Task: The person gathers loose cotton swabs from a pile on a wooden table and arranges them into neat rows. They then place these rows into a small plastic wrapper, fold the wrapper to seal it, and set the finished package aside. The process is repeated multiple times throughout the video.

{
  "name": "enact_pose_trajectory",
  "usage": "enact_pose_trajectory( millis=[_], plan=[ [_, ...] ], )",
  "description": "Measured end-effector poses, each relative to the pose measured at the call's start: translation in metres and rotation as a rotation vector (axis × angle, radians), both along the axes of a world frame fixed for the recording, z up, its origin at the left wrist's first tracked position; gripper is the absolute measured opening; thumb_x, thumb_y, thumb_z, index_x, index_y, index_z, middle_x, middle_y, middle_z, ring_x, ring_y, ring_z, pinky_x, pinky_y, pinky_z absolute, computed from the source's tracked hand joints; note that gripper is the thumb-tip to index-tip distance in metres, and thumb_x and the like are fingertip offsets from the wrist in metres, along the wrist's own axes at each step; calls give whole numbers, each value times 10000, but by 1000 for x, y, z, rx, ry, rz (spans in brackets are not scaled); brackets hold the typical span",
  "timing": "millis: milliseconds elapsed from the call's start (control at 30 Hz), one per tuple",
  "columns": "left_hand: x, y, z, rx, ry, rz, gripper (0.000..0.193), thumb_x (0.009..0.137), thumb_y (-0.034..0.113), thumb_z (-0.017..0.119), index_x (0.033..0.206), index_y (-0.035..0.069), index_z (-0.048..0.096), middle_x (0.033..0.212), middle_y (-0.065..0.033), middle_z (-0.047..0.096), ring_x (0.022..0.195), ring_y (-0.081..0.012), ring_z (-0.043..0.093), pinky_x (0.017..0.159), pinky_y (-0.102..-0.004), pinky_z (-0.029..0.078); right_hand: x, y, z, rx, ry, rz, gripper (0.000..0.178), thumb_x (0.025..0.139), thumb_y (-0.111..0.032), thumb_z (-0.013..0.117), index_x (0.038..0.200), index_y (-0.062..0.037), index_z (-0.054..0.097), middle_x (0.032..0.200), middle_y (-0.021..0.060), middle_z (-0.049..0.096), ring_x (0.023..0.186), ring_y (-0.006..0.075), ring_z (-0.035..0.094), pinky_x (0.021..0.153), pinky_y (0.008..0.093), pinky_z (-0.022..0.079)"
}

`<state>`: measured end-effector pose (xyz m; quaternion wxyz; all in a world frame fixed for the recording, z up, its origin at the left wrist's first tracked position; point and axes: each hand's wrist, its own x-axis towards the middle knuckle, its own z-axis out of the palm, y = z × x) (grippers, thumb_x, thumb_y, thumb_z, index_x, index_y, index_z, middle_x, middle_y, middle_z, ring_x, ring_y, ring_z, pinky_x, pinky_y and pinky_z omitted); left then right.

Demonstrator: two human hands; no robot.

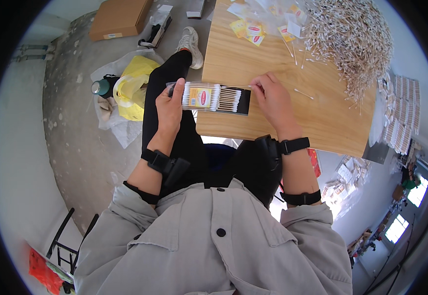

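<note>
My left hand [170, 108] grips the left end of a pack of cotton swabs [201, 105] with a yellow and red label, thumb on top. The pack sits at the table's left edge. Right of it, a row of cotton swabs [228, 101] lies side by side on a black tray or sheet [244, 103]. My right hand [274, 103] is at the tray's right end, thumb and forefinger pinched on the end of a thin cotton swab [241, 87], which points left toward the pack. A single loose swab [304, 94] lies on the table right of this hand.
A big heap of loose cotton swabs [354, 39] covers the far right of the wooden table [263, 59]. Yellow labels [255, 30] and clear bags lie at its far side. Stacked packs [403, 108] stand beyond the right edge. A yellow bag [138, 78] and a bottle [99, 87] are on the floor.
</note>
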<state>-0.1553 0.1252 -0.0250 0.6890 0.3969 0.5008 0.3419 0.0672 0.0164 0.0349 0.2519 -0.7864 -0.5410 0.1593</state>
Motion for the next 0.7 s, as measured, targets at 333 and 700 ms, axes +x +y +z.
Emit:
enact_pose_trajectory(
  millis=[333, 700],
  plan=[
    [0, 1, -3, 8, -6, -3, 315, 968, 297, 639, 867, 1, 672, 779, 21, 639, 694, -28, 528, 640, -206, 444, -14, 4, -6, 19, -37, -2, 38, 853, -118, 646, 882, -110, 624, 880, 64, 593, 802, 294, 623, 662, 400, 503],
    [0, 1, -5, 21, 0, -2, 311, 967, 300, 641, 853, 11, 669, 765, 34, 624, 682, -23, 511, 628, -204, 433, -30, 9, -8, 81, 97, -78, 52, 881, -102, 617, 926, -97, 644, 886, 85, 608, 795, 308, 622, 678, 398, 500]
  ],
)
